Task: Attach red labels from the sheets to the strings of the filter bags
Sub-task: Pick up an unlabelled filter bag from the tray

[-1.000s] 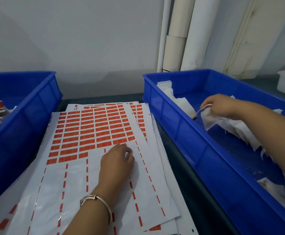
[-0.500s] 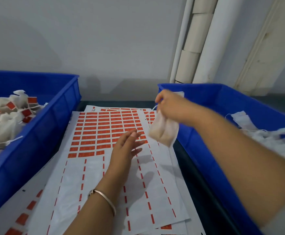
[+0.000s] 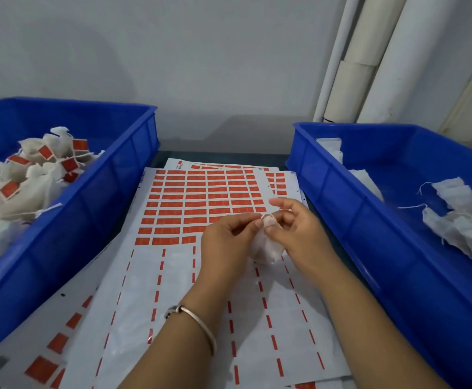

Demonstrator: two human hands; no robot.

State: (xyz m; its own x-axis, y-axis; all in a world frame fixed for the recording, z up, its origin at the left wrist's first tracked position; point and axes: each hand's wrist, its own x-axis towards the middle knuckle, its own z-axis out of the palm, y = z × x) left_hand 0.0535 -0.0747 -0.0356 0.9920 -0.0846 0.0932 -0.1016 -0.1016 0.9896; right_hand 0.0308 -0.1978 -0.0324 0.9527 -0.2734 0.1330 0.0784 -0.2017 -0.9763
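A white filter bag [image 3: 267,249] hangs between my two hands above the label sheets. My left hand [image 3: 226,245] pinches its top edge with thumb and fingertip. My right hand [image 3: 296,234] pinches the same top from the other side, its forefinger raised. The top sheet [image 3: 201,203] carries rows of red labels on its far half; its near half is bare backing with red dashes. The bag's string is hidden between my fingers.
A blue bin [image 3: 94,197] on the left holds filter bags with red labels on their strings. A blue bin [image 3: 369,242] on the right holds unlabelled white bags. More sheets lie stacked under the top one. White pipes stand against the wall behind.
My right hand carried the bag from the right bin to the middle above the sheets. My left hand lifted off the sheet and took hold of the bag's top.
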